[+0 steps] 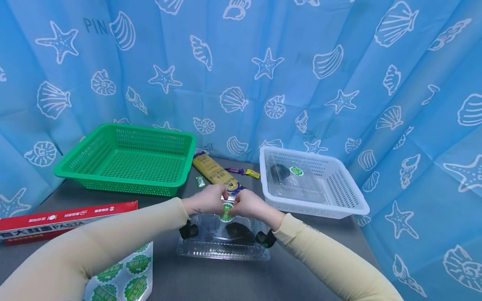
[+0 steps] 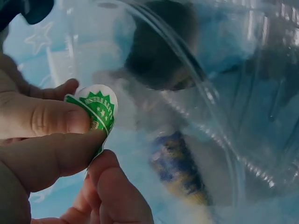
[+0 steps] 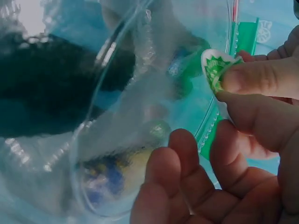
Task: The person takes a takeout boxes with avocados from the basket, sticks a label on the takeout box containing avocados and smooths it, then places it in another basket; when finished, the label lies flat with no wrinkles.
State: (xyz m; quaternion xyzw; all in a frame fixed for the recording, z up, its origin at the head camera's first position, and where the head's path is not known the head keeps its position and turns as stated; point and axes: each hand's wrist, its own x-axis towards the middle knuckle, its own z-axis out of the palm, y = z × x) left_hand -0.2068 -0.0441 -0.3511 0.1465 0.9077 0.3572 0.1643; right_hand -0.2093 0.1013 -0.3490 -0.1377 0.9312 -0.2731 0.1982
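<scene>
A clear plastic lidded container (image 1: 224,246) sits on the table in front of me in the head view. A green-and-white round sticker (image 1: 226,212) is at its far edge, between my hands. My left hand (image 1: 207,200) pinches one side of the sticker, and my right hand (image 1: 251,205) pinches the other. In the left wrist view the sticker (image 2: 100,109) bends between thumb and fingertips, its white rim showing. The right wrist view shows the sticker (image 3: 215,70) curved under a thumb, beside the clear lid (image 3: 117,60).
A green basket (image 1: 180,175) stands back left; a white basket (image 1: 350,211) at right holds another stickered clear container (image 1: 312,179). Behind my hands lie a yellow noodle packet (image 1: 214,169) and small candies (image 1: 252,173). A red pasta box (image 1: 67,215) and sticker sheet (image 1: 124,271) lie left.
</scene>
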